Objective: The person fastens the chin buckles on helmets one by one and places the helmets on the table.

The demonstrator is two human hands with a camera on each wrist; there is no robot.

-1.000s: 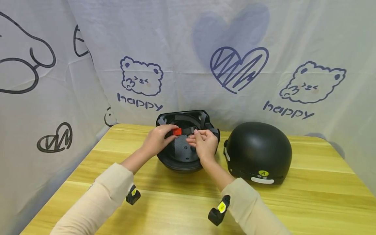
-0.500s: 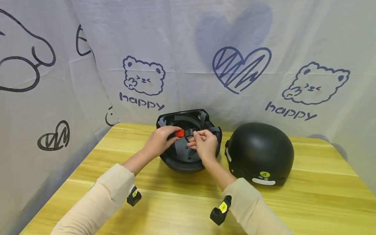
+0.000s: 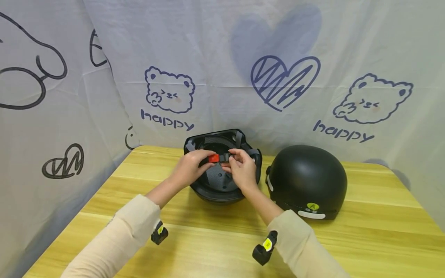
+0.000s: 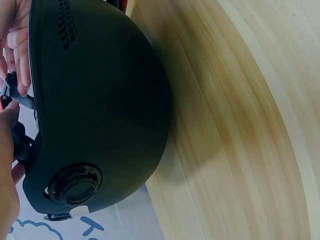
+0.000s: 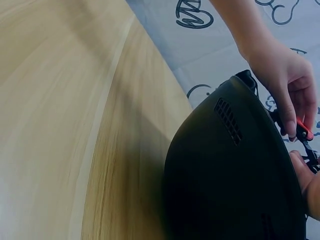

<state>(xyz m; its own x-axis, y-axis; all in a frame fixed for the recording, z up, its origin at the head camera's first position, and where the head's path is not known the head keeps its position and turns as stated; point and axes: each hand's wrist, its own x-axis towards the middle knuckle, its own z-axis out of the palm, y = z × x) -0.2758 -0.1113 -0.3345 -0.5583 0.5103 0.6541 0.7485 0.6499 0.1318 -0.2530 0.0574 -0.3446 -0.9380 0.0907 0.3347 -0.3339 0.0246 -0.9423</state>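
A black helmet (image 3: pixel 219 197) lies upside down, its padded inside facing up. Over its opening my left hand (image 3: pixel 187 168) pinches the red part of the chin-strap buckle (image 3: pixel 214 158) between thumb and fingers. Facing it, my right hand (image 3: pixel 245 170) pinches the black strap end beside the black buckle part (image 3: pixel 224 158). Red and black parts meet in line; whether they are latched I cannot tell. In the left wrist view the helmet's shell (image 4: pixel 105 100) hides much of both hands. The right wrist view shows the left thumb and fingers at the red piece (image 5: pixel 303 131).
A second black helmet (image 3: pixel 309 181), right side up with a yellow "A" sticker, stands just right of the first. Both rest on a wooden table (image 3: pixel 208 247). A white printed cloth (image 3: pixel 222 96) hangs behind and along the left side.
The buckle has shifted slightly right since the first frame, the left hand along with it. My right index finger has moved up to the strap's upper side.
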